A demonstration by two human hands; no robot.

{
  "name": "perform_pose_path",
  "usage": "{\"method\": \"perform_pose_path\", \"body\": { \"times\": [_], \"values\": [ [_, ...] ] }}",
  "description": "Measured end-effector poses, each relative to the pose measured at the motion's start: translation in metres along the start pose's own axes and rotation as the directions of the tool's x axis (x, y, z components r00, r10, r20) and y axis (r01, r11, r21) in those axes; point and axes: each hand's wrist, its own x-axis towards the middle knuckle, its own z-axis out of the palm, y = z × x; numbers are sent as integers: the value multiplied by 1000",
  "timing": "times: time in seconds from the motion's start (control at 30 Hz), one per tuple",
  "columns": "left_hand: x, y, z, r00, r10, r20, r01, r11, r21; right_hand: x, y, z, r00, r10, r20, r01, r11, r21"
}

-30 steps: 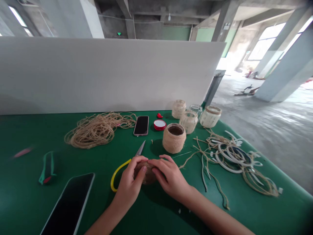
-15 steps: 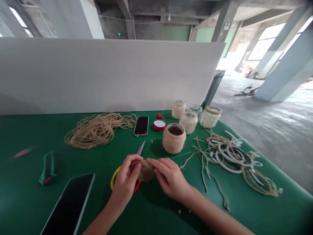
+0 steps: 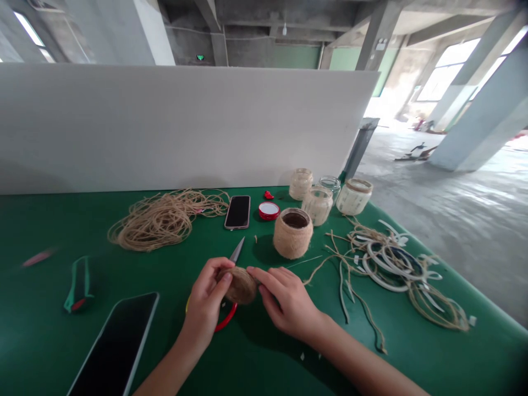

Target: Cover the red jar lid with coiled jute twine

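Note:
A small round brown disc covered in twine (image 3: 241, 286) is gripped by its left side in my left hand (image 3: 205, 300), thumb in front and fingers behind. My right hand (image 3: 289, 302) closes its thumb and fingertips at the disc's right edge; whether they also pinch a strand is hidden. Under my left hand lie scissors (image 3: 237, 251) with red and yellow handles, blades pointing away. Just beyond my hands stands a jar wrapped in twine (image 3: 292, 242), its mouth open and dark inside. A loose twine strand (image 3: 315, 272) runs from behind my right hand to the right.
Several glass jars (image 3: 317, 206) stand at the back right. Coiled twine and white cord (image 3: 388, 258) lie right; a twine heap (image 3: 160, 220) lies back left. Two phones (image 3: 238, 212), a red-rimmed lid (image 3: 269, 210) and a green tool (image 3: 78, 283) share the table. A white board (image 3: 185, 126) closes the back.
The disc has shifted slightly left and tilted so more of its flat face shows. My left hand moved a little left, uncovering more of the red scissor handle.

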Motion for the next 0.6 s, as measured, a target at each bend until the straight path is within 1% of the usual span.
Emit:
{"method": "perform_pose_path", "body": {
  "times": [0.07,0.17,0.33,0.6],
  "values": [
    [1,1,1,1000,-25,7,25,998,-64,0,-1,0,1000,-11,2,11,1000,-4],
    [2,3,2,999,-41,15,42,992,-118,-1,-2,0,1000,-14,14,14,1000,-3],
    [2,7,4,998,-51,33,55,984,-170,-2,-1,-2,998,-18,58,17,1000,25],
    [2,8,3,996,-85,40,92,969,-227,-3,-2,-2,996,-25,85,22,999,42]
  ]
}}
